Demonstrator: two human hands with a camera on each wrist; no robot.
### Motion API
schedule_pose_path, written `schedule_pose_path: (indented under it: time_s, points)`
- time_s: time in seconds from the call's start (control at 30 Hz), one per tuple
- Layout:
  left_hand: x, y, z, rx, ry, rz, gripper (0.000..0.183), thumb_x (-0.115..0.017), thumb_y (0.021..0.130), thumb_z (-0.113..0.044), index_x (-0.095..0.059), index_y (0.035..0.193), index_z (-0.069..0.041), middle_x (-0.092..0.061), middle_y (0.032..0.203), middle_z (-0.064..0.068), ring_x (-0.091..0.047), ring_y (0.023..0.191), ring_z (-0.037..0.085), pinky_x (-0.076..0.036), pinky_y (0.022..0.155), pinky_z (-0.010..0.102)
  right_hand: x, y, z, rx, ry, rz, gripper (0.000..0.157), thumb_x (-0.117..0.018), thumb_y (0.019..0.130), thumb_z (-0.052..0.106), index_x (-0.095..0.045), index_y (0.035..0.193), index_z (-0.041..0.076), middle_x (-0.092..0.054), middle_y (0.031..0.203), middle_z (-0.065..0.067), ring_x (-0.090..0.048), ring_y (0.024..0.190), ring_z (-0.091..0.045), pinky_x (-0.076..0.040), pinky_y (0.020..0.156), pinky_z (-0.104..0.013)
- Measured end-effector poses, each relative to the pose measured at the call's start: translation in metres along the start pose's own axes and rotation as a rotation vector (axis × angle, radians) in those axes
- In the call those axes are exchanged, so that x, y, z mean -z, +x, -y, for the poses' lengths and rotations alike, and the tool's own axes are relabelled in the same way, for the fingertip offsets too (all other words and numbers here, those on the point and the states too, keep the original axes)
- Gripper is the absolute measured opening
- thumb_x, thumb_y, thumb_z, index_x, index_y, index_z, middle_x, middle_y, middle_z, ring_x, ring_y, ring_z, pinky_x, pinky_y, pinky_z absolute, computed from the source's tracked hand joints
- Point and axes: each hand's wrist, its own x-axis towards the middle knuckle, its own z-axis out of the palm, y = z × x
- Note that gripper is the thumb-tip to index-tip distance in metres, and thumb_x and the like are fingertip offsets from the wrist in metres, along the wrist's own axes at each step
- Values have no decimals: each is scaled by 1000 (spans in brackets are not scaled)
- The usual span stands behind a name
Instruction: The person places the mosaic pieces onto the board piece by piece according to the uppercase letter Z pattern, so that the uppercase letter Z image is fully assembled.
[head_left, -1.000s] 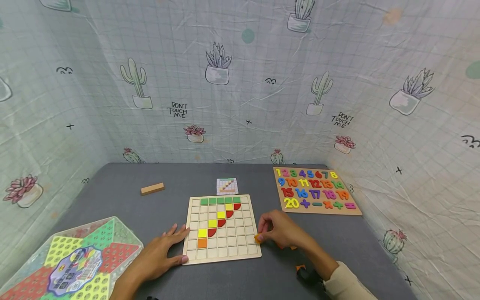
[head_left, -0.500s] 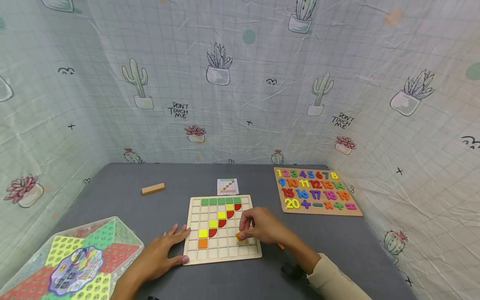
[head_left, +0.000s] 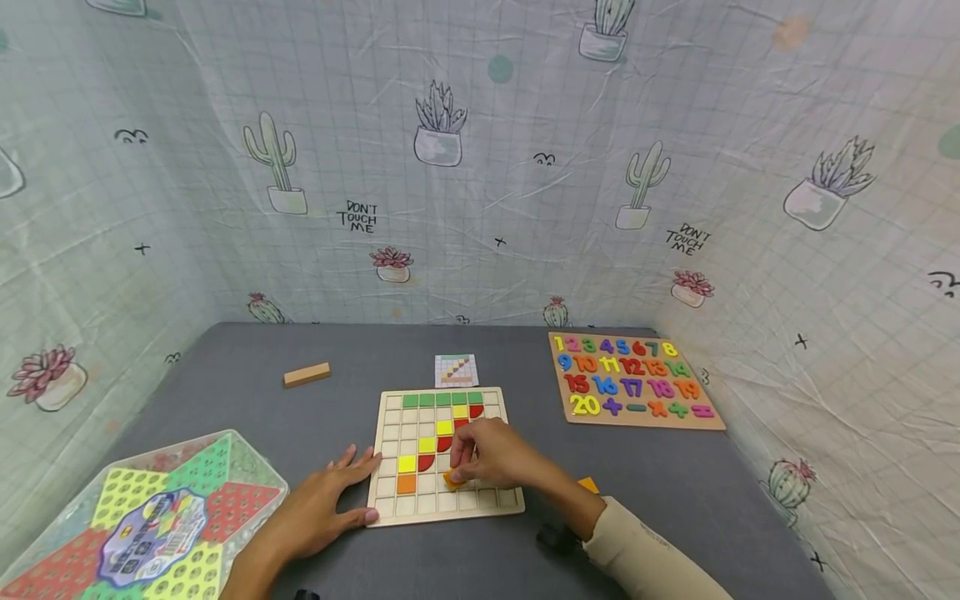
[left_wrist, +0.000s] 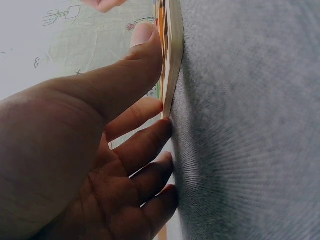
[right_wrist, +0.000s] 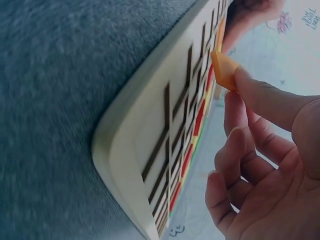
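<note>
My right hand (head_left: pixel 491 454) pinches an orange square tile (right_wrist: pixel 226 70) between thumb and fingertips, over the lower middle of the wooden grid board (head_left: pixel 510 500). On the board lie a row of green tiles (head_left: pixel 442 400), a diagonal of yellow squares (head_left: pixel 427 446) with red quarter-round tiles (head_left: pixel 426 462) beside them, and one orange tile (head_left: pixel 406 483) at lower left. Part of the red diagonal is hidden behind my right hand. At the board's left edge my left hand (head_left: pixel 318 508) rests with fingers spread, its thumb (left_wrist: pixel 144 37) and fingertips touching the rim.
A small pattern card (head_left: pixel 456 371) lies behind the board. Further right is a number board (head_left: pixel 633 379); a wooden block (head_left: pixel 307 375) lies at back left. A star-patterned game box (head_left: pixel 153 521) fills the front left. Another orange piece (head_left: pixel 588 484) shows by the right forearm.
My right hand has carried the orange tile leftward, from the board's right edge to over its lower middle cells. The left hand has stayed at the board's left edge.
</note>
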Motion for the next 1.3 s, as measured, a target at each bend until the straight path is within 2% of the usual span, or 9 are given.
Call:
schedule_pose_path:
  time_s: [0.37,0.6,0.83,1.07,1.3]
  points:
    - [1,0,-2,-7,-5,3,82,-83,87,-48,-54,158,-17,-47,166,11,-38,154,51,-35,116,76,-14,3,3,-46,-32,14,20,-90,87,22,-72,78,21,-64,67,10,-57,65,-3,-45,62,-21]
    - [1,0,-1,-10,-5,-1,81,-83,87,-48,-55,157,-17,-48,166,10,-39,154,51,-36,116,76,-17,3,3,-29,-33,20,21,-90,88,22,-72,78,21,-64,67,10,-57,65,-3,-46,62,-20]
    - [0,1,1,15,14,-7,83,-83,87,-50,-54,158,-20,-48,166,11,-42,148,60,-36,114,77,-17,6,5,-6,-47,24,20,-89,88,23,-71,81,21,-62,67,11,-56,64,-2,-45,61,-19]
    - [0,1,2,-11,-3,-9,79,-83,87,-48,-57,156,-17,-50,164,11,-41,150,57,-37,113,78,-22,10,8,2,-79,36,19,-89,89,22,-71,81,22,-59,65,12,-53,61,0,-42,58,-18]
    - [0,2,2,13,-9,-6,80,-84,87,-48,-56,157,-19,-48,166,10,-40,151,57,-36,115,77,-22,13,12,1,-114,44,21,-89,89,22,-69,80,24,-60,66,13,-55,61,-1,-44,59,-19]
